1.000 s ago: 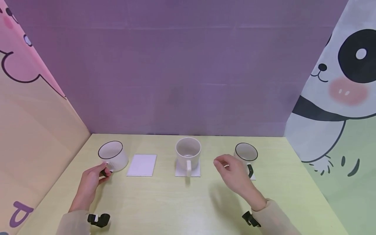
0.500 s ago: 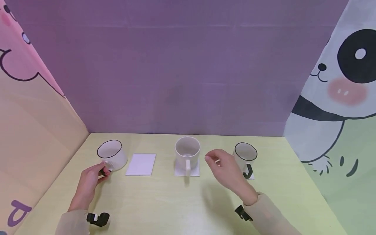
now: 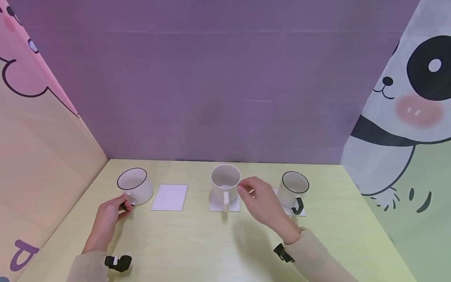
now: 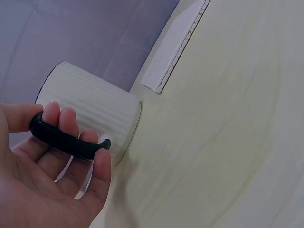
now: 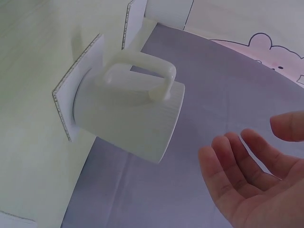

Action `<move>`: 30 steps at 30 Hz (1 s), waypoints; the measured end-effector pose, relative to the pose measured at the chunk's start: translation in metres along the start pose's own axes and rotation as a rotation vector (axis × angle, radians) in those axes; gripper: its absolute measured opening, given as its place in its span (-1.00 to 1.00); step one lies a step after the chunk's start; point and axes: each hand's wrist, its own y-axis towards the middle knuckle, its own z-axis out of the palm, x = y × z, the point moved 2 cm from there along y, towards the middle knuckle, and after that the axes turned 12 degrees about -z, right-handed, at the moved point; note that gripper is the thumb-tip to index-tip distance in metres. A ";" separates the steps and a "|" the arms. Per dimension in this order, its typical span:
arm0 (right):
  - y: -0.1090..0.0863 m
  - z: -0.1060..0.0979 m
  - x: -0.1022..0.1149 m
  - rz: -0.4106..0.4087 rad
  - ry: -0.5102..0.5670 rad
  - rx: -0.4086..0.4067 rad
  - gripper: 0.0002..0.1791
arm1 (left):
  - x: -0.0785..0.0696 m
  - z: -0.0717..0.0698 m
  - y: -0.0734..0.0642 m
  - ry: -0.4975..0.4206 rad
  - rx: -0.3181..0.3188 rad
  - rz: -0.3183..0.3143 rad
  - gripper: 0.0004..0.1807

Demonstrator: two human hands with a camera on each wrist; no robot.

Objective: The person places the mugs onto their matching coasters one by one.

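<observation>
At the left of the table, my left hand [image 3: 105,221] grips the black handle [image 4: 64,141] of a white mug with a dark rim [image 3: 141,192]. In the left wrist view the fingers curl round that handle. A plain white mug with a white handle [image 3: 217,190] stands upright on a square white coaster [image 3: 215,206] in the middle. My right hand [image 3: 262,205] hovers just right of this mug, fingers loosely bent and holding nothing. The right wrist view shows a gap between these fingers and the mug [image 5: 128,107].
A bare square coaster [image 3: 170,197] lies between the left and middle mugs. Another dark-rimmed white mug with a black handle [image 3: 289,196] stands on a coaster [image 3: 288,212] at the right. A purple backdrop [image 3: 225,98] rises behind the table [image 3: 183,243].
My right hand has moved left, from in front of the right mug to beside the middle mug, uncovering the right mug's handle and coaster. The left hand stays on its mug.
</observation>
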 end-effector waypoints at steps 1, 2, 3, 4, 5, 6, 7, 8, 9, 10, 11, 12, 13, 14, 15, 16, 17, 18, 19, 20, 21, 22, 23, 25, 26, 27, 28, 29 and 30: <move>0.001 0.001 0.001 -0.003 0.003 0.001 -0.87 | 0.000 0.000 0.000 0.000 0.000 0.001 -0.54; 0.001 0.001 0.002 -0.008 0.006 0.001 -0.86 | 0.000 0.000 0.000 0.005 0.000 0.003 -0.54; 0.002 0.002 0.003 -0.012 0.010 0.001 -0.86 | 0.000 0.000 -0.001 0.007 -0.001 0.003 -0.54; 0.003 0.003 0.004 -0.016 0.012 0.002 -0.86 | 0.000 0.000 -0.001 0.009 0.000 0.004 -0.54; 0.004 0.004 0.005 -0.021 0.015 0.000 -0.87 | 0.000 0.000 0.000 0.009 0.001 0.004 -0.55; 0.005 0.004 0.006 -0.027 0.019 0.001 -0.87 | 0.000 0.000 0.000 0.010 0.003 0.004 -0.55; 0.006 0.005 0.007 -0.033 0.024 0.002 -0.88 | 0.000 0.000 0.000 0.011 0.006 0.004 -0.55; 0.007 0.006 0.008 -0.038 0.027 0.003 -0.88 | 0.000 0.000 0.000 0.011 0.007 0.003 -0.55; 0.008 0.008 0.009 -0.044 0.028 0.004 -0.89 | 0.001 0.000 0.001 0.013 0.009 0.003 -0.55; 0.010 0.009 0.011 -0.050 0.030 0.005 -0.89 | 0.001 0.000 0.001 0.015 0.010 0.002 -0.55; 0.011 0.010 0.012 -0.055 0.034 0.007 -0.88 | 0.001 0.000 0.001 0.017 0.011 0.001 -0.55; 0.012 0.011 0.013 -0.060 0.037 0.008 -0.88 | 0.001 0.000 0.001 0.019 0.012 0.000 -0.55; 0.013 0.011 0.014 -0.064 0.036 0.010 -0.88 | 0.001 0.000 0.002 0.018 0.011 -0.002 -0.55; 0.014 0.012 0.016 -0.066 0.036 0.010 -0.88 | 0.001 0.000 0.002 0.019 0.010 -0.003 -0.55; 0.015 0.013 0.017 -0.068 0.035 0.011 -0.88 | 0.001 0.000 0.002 0.018 0.010 -0.004 -0.55; 0.016 0.013 0.018 -0.069 0.034 0.012 -0.88 | 0.001 0.000 0.002 0.016 0.009 -0.004 -0.55; 0.017 0.014 0.019 -0.072 0.033 0.012 -0.87 | 0.001 0.000 0.002 0.015 0.008 -0.005 -0.55; 0.018 0.014 0.021 -0.075 0.030 0.013 -0.88 | 0.001 0.001 0.002 0.011 0.007 -0.006 -0.55; 0.018 0.014 0.021 -0.077 0.027 0.013 -0.88 | 0.001 0.001 0.002 0.012 0.006 -0.006 -0.55; 0.019 0.015 0.022 -0.079 0.028 0.012 -0.88 | 0.000 0.001 0.001 0.012 0.005 -0.006 -0.55; 0.020 0.016 0.023 -0.081 0.029 0.012 -0.88 | 0.000 0.001 0.001 0.012 0.005 -0.006 -0.55; 0.021 0.017 0.023 -0.082 0.030 0.012 -0.88 | 0.000 0.001 0.001 0.013 0.005 -0.007 -0.55; 0.022 0.018 0.023 -0.084 0.030 0.012 -0.88 | 0.000 0.001 0.001 0.012 0.006 -0.008 -0.55; 0.023 0.021 0.023 -0.089 0.029 0.015 -0.88 | 0.000 0.001 0.001 0.009 0.006 -0.011 -0.55; 0.024 0.023 0.023 -0.093 0.029 0.018 -0.87 | 0.001 0.001 0.000 0.006 0.004 -0.012 -0.55; 0.025 0.024 0.023 -0.098 0.027 0.022 -0.87 | 0.001 0.000 0.000 0.006 0.002 -0.013 -0.55; 0.026 0.026 0.023 -0.105 0.025 0.023 -0.87 | 0.001 0.000 0.001 0.003 0.000 -0.015 -0.55; 0.026 0.027 0.023 -0.112 0.022 0.024 -0.87 | 0.001 0.000 0.001 0.000 -0.001 -0.017 -0.55; 0.027 0.028 0.024 -0.117 0.021 0.025 -0.87 | 0.001 0.000 0.001 0.000 -0.002 -0.019 -0.55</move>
